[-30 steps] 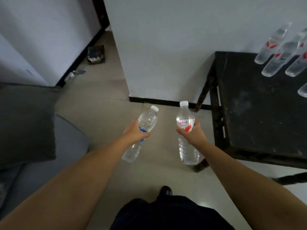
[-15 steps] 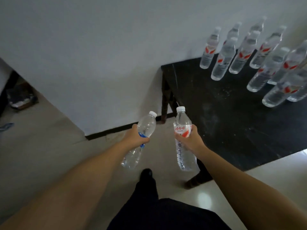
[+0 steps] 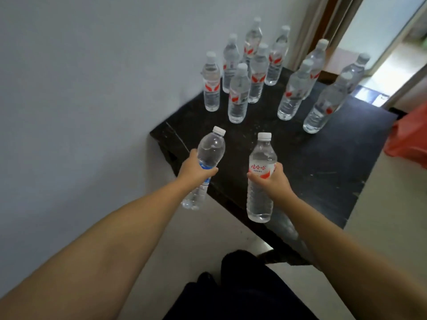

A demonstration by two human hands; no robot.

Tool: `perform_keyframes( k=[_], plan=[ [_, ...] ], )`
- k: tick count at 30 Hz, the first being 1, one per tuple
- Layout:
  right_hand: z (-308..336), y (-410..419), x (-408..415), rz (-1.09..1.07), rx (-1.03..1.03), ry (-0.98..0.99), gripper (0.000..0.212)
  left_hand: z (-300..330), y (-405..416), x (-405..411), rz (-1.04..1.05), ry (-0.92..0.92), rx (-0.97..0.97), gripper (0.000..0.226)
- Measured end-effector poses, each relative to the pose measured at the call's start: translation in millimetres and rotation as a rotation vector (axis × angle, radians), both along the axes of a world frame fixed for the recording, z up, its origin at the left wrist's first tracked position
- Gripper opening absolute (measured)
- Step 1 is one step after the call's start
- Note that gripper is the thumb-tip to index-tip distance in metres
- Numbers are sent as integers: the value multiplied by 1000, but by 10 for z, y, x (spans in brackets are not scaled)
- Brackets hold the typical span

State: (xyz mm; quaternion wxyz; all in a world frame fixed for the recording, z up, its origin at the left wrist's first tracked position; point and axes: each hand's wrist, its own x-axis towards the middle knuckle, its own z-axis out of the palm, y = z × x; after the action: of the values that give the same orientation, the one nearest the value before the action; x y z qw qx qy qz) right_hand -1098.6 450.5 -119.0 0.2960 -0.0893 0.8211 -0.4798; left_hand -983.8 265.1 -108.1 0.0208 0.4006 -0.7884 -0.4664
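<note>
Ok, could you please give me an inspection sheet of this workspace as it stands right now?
Surface: black table, scuffed top, set against the wall.
Job's things: blue-labelled bottle, tilted, and red-labelled bottle, upright, both capped, held at the table's near edge.
Clutter: standing bottles, capped, red labels, clustered at the table's back; red-orange bag at the right.
Hands: left hand grips the blue-labelled bottle; right hand grips the red-labelled bottle.
Cables: nothing seen.
Surroundings: pale floor, bright doorway beyond the table.

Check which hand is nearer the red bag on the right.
Right. The right hand, holding the red-label bottle over the black table, has the red bag to its right; the left hand, holding the blue-label bottle, sits farther left by the table's corner.
</note>
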Motion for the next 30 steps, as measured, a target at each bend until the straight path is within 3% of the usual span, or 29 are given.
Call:
perform_keyframes(
  k=[7,15,30],
  plan=[
    [32,146,-907,-231,-92,122,75,42,63,-1322,-139,126,91,66],
    [-67,181,-1645,-383,-187,175,74,-30,144,-2345,-72,308,144,65],
    [-218,310,-1819,-338,-95,163,80,-340,215,-2605,-196,233,151,71]
  ],
)
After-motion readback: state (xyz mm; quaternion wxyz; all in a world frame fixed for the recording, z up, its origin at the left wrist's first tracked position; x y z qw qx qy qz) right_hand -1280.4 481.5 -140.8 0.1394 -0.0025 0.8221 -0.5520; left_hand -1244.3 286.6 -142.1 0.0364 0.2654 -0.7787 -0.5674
